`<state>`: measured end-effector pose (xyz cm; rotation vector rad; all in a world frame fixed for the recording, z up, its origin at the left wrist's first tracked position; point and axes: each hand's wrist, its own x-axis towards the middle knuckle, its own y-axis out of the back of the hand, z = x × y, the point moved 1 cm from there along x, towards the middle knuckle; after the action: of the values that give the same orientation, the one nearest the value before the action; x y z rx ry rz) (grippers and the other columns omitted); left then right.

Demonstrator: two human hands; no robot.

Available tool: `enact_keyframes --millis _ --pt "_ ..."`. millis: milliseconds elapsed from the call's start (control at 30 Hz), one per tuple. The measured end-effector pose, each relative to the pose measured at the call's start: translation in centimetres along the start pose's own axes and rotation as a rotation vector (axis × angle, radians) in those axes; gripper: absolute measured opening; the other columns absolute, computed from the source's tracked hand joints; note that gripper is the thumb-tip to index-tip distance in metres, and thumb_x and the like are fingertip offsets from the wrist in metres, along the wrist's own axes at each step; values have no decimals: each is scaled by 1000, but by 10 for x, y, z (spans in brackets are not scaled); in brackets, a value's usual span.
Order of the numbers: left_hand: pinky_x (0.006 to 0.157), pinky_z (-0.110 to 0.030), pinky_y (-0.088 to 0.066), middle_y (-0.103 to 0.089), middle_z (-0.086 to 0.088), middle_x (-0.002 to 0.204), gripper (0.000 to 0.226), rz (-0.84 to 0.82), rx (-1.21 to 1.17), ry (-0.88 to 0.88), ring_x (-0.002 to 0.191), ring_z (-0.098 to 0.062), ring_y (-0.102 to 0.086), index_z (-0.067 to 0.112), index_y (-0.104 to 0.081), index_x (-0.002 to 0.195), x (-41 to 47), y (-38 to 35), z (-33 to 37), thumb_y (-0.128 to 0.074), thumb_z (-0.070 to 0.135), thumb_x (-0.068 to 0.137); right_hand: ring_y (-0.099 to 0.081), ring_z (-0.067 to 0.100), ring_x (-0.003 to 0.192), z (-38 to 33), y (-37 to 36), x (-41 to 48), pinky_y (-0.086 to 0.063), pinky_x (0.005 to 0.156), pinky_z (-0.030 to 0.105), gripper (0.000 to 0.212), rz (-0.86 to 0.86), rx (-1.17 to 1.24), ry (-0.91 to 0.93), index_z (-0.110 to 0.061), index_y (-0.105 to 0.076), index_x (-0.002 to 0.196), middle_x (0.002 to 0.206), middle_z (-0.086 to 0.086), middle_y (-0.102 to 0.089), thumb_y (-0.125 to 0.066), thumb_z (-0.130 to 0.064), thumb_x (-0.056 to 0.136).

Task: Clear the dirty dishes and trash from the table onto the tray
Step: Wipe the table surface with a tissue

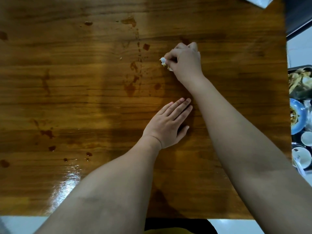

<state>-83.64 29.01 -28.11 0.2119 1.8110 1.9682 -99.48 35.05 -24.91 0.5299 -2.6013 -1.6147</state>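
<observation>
My right hand [184, 62] grips a crumpled, stained white tissue [164, 62] against the wooden table [67, 98], right of the table's middle. Only a small wad of the tissue shows at the fingertips. My left hand [168, 124] rests flat on the table, fingers straight, a little nearer to me. Brown sauce stains [133, 78] streak the tabletop left of the tissue. Off the table's right edge sits the dark tray [297, 69], holding food scraps, a blue plate [298, 117] and small white bowls [302, 157].
More sauce drops [49, 133] dot the near-left part of the table, beside a wet shiny patch [67, 183]. A white packet [260, 1] lies at the far right corner. The table's right edge borders the tray.
</observation>
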Motion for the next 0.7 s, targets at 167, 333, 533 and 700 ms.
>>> enact_keyframes --millis 167,333,533,700 --pt "115 -29 10 -18 -4 160 59 -21 -49 -12 149 -19 -10 17 -20 152 -1 8 1 -22 47 101 -38 20 114 0 2 -36 -30 93 32 23 -157 22 136 -25 -68 114 122 -7 -58 -56 -30 95" --pt "112 -33 12 -32 -9 155 58 -38 -70 4 147 -25 -20 13 -32 149 -2 9 1 -28 45 101 -35 13 102 0 -6 -51 -26 85 28 22 -210 52 194 -26 -70 111 113 -11 -61 -61 -29 91" --pt "112 -38 -18 -60 -8 133 56 -85 -20 12 129 -25 -50 13 -59 131 1 11 -1 -32 46 95 -38 15 104 -3 -12 -43 -24 83 29 21 -151 50 170 -27 -72 109 111 -10 -62 -61 -32 91" --pt "112 -38 -23 -61 -8 131 54 -84 -52 12 128 -27 -52 13 -63 126 -1 9 0 -32 45 95 -40 19 110 -17 -16 -26 -25 83 31 21 -86 7 154 -30 -72 108 116 -11 -61 -59 -36 93"
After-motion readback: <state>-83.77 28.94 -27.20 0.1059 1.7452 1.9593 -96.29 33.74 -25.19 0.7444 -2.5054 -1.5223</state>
